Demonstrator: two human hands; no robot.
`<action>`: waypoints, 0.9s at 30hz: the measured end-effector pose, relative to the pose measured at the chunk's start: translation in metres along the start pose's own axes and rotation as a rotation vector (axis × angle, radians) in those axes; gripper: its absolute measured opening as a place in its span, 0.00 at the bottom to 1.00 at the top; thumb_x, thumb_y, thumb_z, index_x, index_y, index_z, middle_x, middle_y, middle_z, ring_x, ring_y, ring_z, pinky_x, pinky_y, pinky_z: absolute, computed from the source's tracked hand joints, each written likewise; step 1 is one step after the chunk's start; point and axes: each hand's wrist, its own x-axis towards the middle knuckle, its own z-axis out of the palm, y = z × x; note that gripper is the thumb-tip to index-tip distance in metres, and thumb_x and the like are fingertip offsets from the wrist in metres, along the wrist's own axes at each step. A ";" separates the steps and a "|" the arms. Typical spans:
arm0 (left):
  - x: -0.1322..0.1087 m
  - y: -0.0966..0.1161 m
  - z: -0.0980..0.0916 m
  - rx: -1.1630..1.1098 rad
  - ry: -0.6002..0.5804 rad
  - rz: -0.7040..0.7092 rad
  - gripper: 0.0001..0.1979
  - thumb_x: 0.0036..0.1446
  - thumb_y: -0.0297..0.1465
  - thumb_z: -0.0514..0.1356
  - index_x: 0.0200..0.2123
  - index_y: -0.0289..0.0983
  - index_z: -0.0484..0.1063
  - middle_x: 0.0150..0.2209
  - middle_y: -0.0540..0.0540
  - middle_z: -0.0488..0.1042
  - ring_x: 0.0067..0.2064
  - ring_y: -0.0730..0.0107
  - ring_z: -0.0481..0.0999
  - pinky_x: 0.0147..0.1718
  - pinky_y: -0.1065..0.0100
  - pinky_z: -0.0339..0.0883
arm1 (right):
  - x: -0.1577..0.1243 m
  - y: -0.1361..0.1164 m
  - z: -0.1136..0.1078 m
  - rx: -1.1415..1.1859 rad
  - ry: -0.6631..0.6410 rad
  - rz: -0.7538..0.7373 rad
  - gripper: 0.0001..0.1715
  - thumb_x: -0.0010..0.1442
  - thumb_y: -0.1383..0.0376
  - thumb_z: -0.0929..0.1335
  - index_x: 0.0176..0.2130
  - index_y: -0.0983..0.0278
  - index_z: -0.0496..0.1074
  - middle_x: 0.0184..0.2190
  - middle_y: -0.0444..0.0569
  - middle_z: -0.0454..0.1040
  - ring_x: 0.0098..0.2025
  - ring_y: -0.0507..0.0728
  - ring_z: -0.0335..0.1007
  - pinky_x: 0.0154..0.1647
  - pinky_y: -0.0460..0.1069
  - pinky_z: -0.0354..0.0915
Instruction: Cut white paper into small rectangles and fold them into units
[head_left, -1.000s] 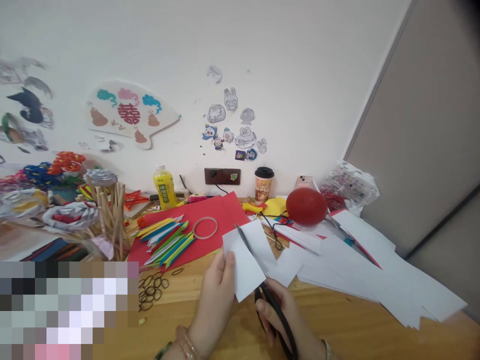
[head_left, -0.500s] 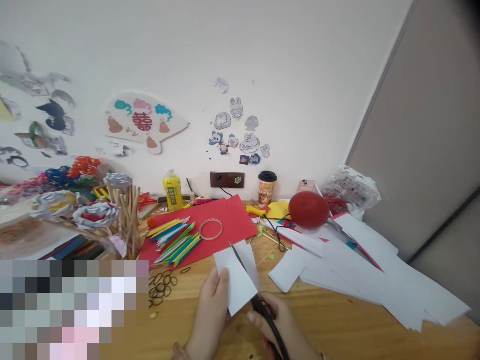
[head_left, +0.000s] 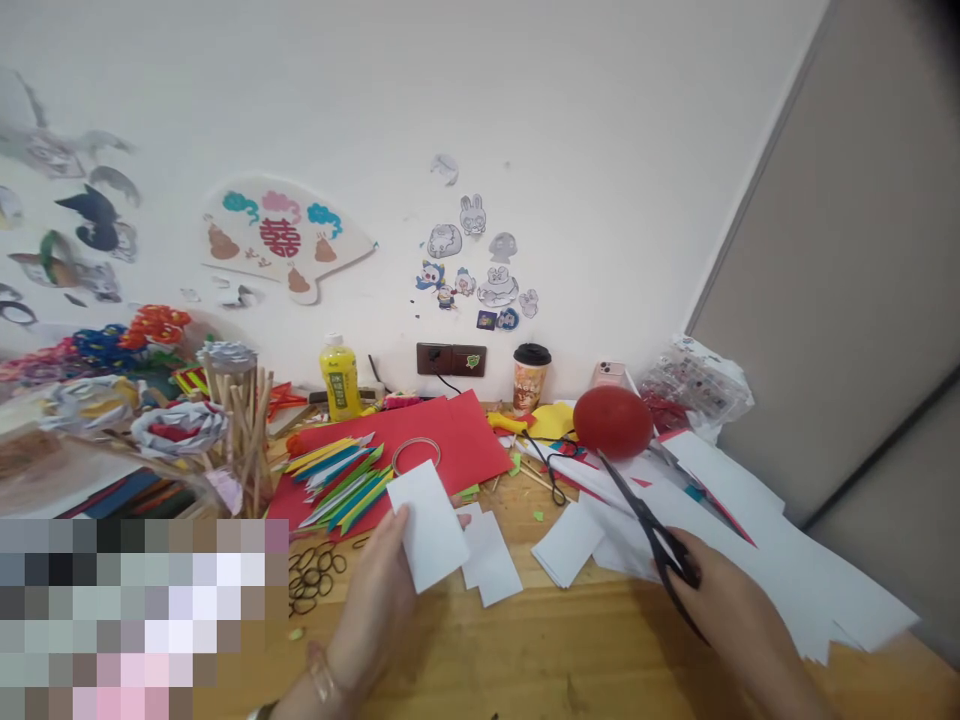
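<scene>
My left hand pinches a white paper rectangle, thumb in front and the other fingers mostly behind it. Black scissors are in my right hand, with fingers in the handle and the blades pointing up and left toward a red balloon. On the wooden table just right of the held paper lie loose white paper pieces. A small stack of white paper rectangles rests between my two hands, farther back.
Red paper sheets carry folded coloured strips and a ring. Rubber bands lie at left. Large white sheets spread at right. A yellow bottle and a lidded cup stand near the wall.
My right hand has moved the scissors away from the paper, to the right. My left hand has shifted left with its paper, and loose white pieces now show on the table.
</scene>
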 end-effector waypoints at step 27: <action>0.006 -0.005 -0.017 0.102 0.165 -0.071 0.14 0.52 0.30 0.58 0.44 0.37 0.62 0.29 0.46 0.76 0.28 0.66 0.77 0.28 0.67 0.70 | -0.012 -0.145 0.069 -0.238 -0.071 -0.918 0.16 0.56 0.78 0.60 0.45 0.68 0.64 0.32 0.53 0.74 0.33 0.57 0.71 0.31 0.48 0.65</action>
